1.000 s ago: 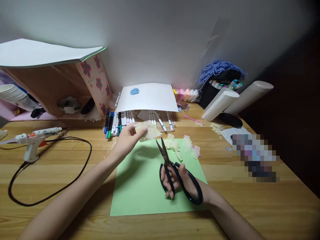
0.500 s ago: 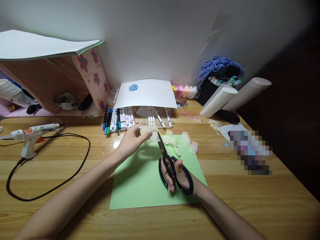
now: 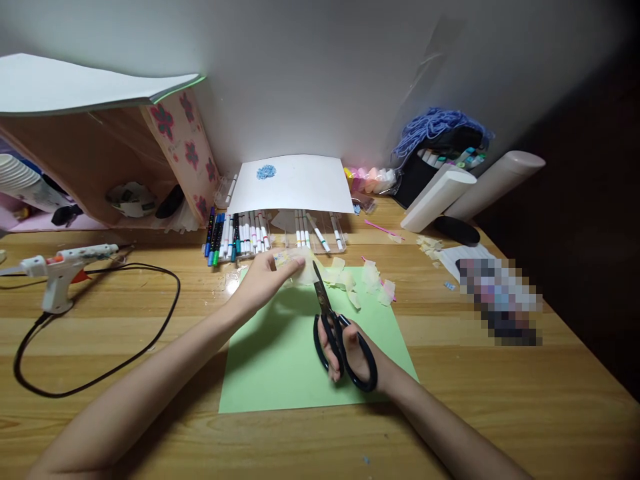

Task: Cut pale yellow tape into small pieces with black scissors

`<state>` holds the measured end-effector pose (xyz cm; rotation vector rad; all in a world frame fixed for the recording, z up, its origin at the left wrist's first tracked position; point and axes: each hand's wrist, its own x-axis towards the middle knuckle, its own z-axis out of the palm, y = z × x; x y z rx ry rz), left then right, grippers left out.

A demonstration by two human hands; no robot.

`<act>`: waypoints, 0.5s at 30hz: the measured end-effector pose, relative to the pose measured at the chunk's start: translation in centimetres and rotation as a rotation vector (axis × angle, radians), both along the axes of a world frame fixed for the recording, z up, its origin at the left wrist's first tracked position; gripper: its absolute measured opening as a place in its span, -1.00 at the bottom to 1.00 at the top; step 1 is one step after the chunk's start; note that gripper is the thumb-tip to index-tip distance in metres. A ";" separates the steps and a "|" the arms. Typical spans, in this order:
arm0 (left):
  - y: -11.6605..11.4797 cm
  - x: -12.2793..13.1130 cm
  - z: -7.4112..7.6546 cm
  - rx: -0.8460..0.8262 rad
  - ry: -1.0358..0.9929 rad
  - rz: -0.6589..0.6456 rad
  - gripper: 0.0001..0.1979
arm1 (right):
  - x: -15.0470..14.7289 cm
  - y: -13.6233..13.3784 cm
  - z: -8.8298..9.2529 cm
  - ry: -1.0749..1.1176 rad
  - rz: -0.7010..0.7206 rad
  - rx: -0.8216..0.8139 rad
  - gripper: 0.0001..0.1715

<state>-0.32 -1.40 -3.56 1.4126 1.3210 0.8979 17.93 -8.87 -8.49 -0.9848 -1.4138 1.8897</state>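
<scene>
Between the thumb and fingers of my left hand (image 3: 273,277) is a thin, pale, translucent piece of paper (image 3: 303,270). My right hand (image 3: 350,347) grips black-handled scissors (image 3: 325,310) by their loops, and the blades point up and away toward that piece. The blade tips reach its right edge; whether they bite into it I cannot tell. Beneath both hands lies a green sheet of paper (image 3: 280,373). Torn or cut pale yellowish scraps (image 3: 345,277) are scattered along its far edge, some of them around a thin pink stick (image 3: 393,295).
A white glue gun (image 3: 63,273) with a looping black cable (image 3: 173,313) occupies the left side. Many markers (image 3: 240,237) lie at the back under a white sheet (image 3: 300,187). White bottles (image 3: 437,200) and a black pen holder (image 3: 413,177) stand back right.
My right hand and the scissors have shifted slightly left, and the blades look closer together. The pale piece in my left hand now appears flatter and turned a little.
</scene>
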 end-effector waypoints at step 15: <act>-0.4 1.0 -1.1 -0.085 -0.086 -0.084 -0.82 | -0.4 0.6 -1.1 0.055 -0.042 -0.087 -0.10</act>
